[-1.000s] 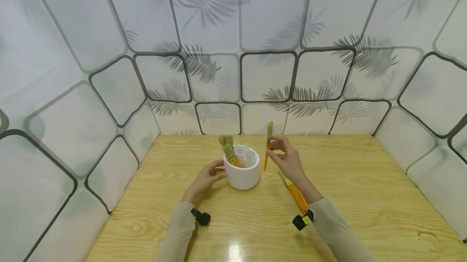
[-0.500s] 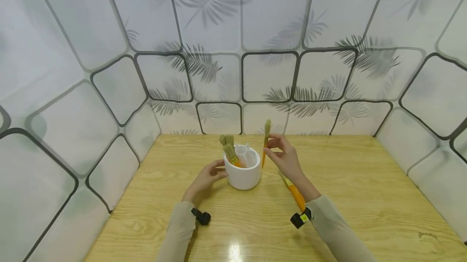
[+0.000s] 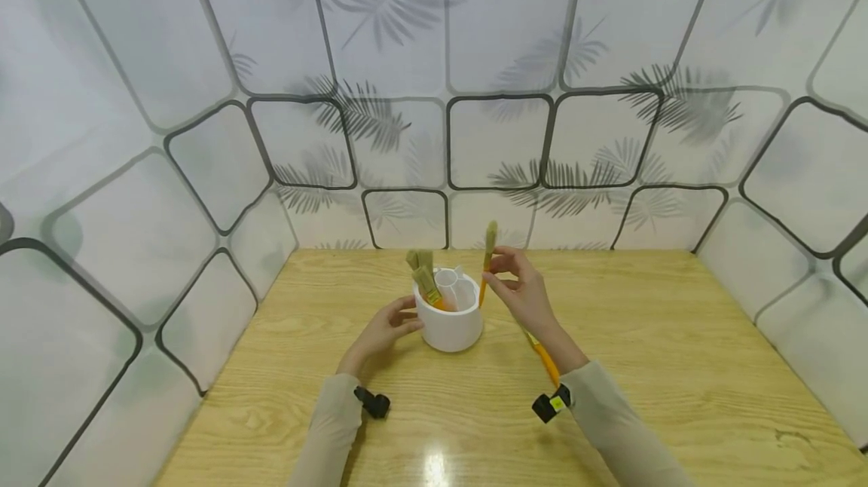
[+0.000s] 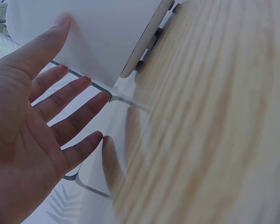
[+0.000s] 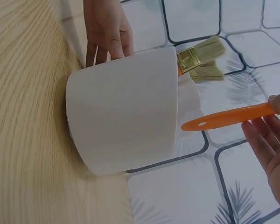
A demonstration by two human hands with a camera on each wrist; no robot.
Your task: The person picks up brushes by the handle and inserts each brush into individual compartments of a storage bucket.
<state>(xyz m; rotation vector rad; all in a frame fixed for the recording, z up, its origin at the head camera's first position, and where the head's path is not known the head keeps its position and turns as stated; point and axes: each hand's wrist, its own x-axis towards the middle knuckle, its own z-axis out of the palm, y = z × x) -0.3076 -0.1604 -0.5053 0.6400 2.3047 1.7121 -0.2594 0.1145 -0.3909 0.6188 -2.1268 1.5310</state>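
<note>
The right hand (image 3: 518, 292) pinches a brush (image 3: 485, 261) held upright, bristles up, handle tip at the right rim of the cup (image 3: 450, 325). The left hand (image 3: 384, 329), fingers spread, touches the cup's left side on the counter (image 3: 678, 366).

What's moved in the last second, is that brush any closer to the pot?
Yes. The right hand, pinching the orange-handled brush bristles up, has carried it left and slightly up, from beside the white pot to the pot's right rim, with the handle tip at the opening. The left hand still rests on the pot's left side; the brushes inside and the brush on the table have not moved.
</note>
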